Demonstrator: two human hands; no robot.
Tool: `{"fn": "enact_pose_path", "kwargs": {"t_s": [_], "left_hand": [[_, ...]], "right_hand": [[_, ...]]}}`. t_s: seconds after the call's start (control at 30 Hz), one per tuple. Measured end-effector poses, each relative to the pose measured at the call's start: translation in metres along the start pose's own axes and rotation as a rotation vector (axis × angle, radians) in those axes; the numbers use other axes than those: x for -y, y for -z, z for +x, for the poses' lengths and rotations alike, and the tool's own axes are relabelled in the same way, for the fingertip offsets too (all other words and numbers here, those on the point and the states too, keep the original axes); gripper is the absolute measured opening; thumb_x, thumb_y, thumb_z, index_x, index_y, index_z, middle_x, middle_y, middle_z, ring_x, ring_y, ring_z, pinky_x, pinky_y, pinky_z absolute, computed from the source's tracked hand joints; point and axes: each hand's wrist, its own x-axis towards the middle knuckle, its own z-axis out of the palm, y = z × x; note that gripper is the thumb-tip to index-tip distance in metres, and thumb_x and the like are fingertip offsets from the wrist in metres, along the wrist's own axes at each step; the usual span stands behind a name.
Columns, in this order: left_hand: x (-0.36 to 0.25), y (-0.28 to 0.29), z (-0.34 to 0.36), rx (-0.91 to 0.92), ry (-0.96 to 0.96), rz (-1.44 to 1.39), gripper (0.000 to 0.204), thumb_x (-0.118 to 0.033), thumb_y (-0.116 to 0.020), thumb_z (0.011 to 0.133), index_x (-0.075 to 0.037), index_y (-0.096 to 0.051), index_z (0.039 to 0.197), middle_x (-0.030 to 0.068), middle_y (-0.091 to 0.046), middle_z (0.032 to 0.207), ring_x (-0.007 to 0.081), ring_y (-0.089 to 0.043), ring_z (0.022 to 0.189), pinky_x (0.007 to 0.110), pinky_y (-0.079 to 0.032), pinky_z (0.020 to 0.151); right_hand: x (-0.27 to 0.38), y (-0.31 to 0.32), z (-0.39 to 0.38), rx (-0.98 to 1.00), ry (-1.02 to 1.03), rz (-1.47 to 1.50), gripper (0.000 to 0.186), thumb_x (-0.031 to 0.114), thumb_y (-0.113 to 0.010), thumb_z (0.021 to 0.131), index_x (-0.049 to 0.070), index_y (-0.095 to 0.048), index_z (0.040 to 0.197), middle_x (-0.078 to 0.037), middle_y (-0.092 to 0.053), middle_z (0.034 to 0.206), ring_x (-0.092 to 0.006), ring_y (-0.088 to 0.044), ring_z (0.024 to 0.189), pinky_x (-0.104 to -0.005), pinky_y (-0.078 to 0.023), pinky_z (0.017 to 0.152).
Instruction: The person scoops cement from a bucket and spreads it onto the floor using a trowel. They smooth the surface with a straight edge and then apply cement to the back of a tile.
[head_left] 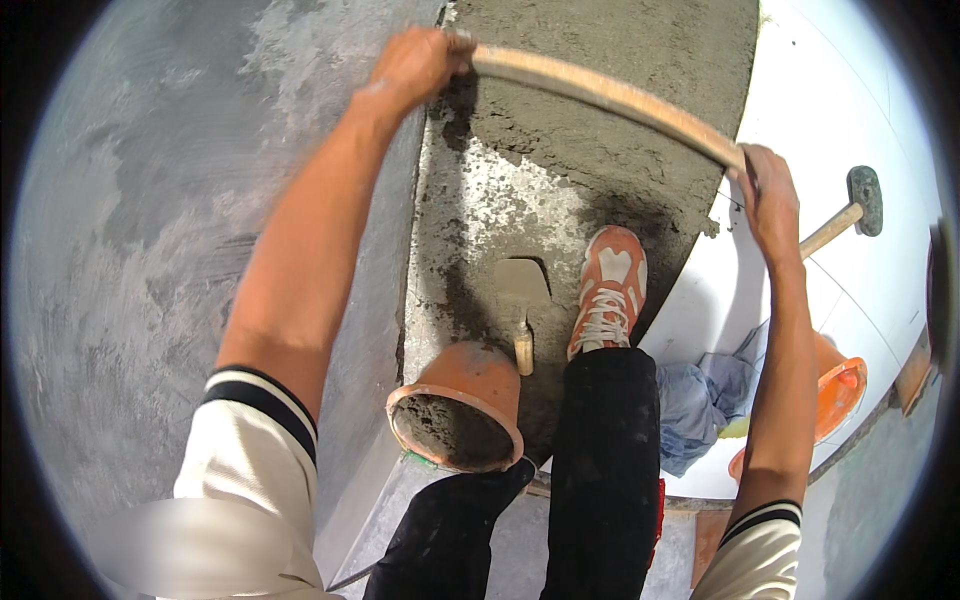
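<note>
A long wooden board [610, 95] spans the grey wet mortar bed [600, 30] at the top of the view. My left hand [418, 68] is closed round its left end, close to the wall. Its right end is gripped by my right hand [770, 195], over the edge of the white tiles. Below the board, the mortar has a rough, broken edge. A trowel [523, 285] with a wooden handle lies on the mortar-spotted floor beside my orange-and-white shoe.
An orange bucket [455, 410] with mortar inside leans near my left leg. A rubber mallet [862, 200] rests on white tiles [800, 120] at right. Blue cloth [700, 405] and another orange bucket [838, 385] lie beyond my right leg. A grey wall [200, 200] rises along the left.
</note>
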Motion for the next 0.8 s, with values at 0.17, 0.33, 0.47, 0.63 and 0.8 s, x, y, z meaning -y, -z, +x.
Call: {"fn": "enact_pose_path", "kwargs": {"t_s": [0.17,0.33,0.47,0.63,0.8], "left_hand": [[-0.038,-0.029,-0.103,-0.002,0.053,-0.088,0.022,-0.015,-0.064,0.104,-0.015,-0.081,0.118,0.0078,-0.081,0.105,0.0218,-0.077,0.089,0.043,-0.062,0.079],[-0.074,-0.032,-0.184,0.044,0.415,-0.550,0.026,-0.007,-0.072,0.096,-0.010,-0.078,0.121,0.0164,-0.078,0.111,0.0343,-0.075,0.100,0.045,-0.061,0.087],[-0.063,-0.057,-0.248,-0.189,0.213,-0.399,0.027,-0.007,-0.074,0.094,-0.007,-0.077,0.120,0.0172,-0.076,0.114,0.0377,-0.071,0.108,0.046,-0.058,0.094],[-0.109,0.003,-0.305,-0.184,0.155,-0.513,0.038,-0.007,-0.078,0.091,-0.008,-0.072,0.129,0.0165,-0.071,0.128,0.0362,-0.064,0.125,0.046,-0.051,0.107],[-0.141,0.048,-0.365,-0.260,0.152,-0.853,0.051,-0.005,-0.083,0.086,-0.007,-0.069,0.135,0.0123,-0.064,0.144,0.0330,-0.059,0.135,0.046,-0.047,0.115]], "right_hand": [[0.013,0.010,-0.058,-0.010,0.003,-0.020,0.036,0.014,-0.074,0.096,0.006,-0.068,0.130,-0.015,-0.068,0.127,-0.0364,-0.062,0.120,-0.0471,-0.049,0.104],[0.040,0.066,-0.081,-0.112,0.040,0.030,0.034,0.005,-0.077,0.091,0.005,-0.071,0.125,-0.015,-0.067,0.126,-0.0344,-0.061,0.123,-0.0437,-0.045,0.109],[0.109,0.148,-0.096,-0.061,0.064,0.172,0.039,0.001,-0.079,0.082,0.003,-0.072,0.119,-0.014,-0.069,0.119,-0.0352,-0.061,0.120,-0.0456,-0.045,0.108],[0.229,0.196,-0.100,0.221,0.360,-0.025,0.038,0.007,-0.079,0.077,0.010,-0.076,0.115,-0.005,-0.072,0.110,-0.0294,-0.062,0.110,-0.0470,-0.049,0.100],[0.346,0.175,-0.103,-0.022,0.659,0.325,0.029,0.015,-0.075,0.088,0.014,-0.076,0.117,-0.001,-0.070,0.113,-0.0203,-0.065,0.110,-0.0421,-0.049,0.101]]}}
